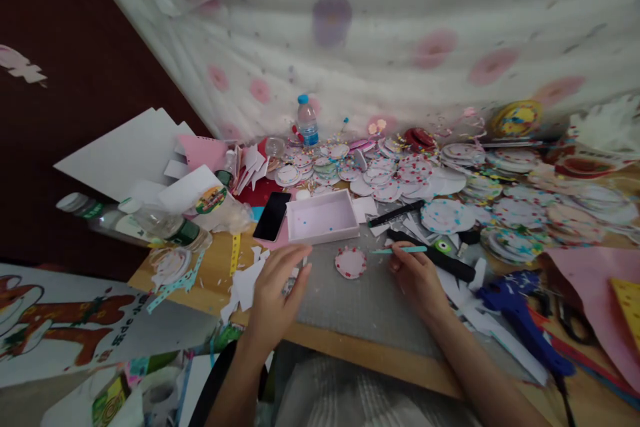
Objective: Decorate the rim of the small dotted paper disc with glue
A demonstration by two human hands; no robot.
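Note:
My right hand [417,277] pinches a slim teal pen-like tool [407,249], its thin tip pointing left over the grey cutting mat [345,310]. Just left of that tip lies a small round white paper disc [351,262] with red dots around its rim. On the other side of the disc hovers my left hand [280,290], thumb and fingers apart, with nothing visible between them. Behind the disc stands a shallow white box [323,217], with a few tiny bits inside. A black phone [272,216] lies beside the box.
Stacks of dotted paper discs [380,173] fill the back and right. A blue glue gun [525,320], a black marker [395,213] and paper scraps lie right. Plastic bottles [170,223] lie left; one water bottle [307,123] stands behind. The table's front edge [370,353] is near me.

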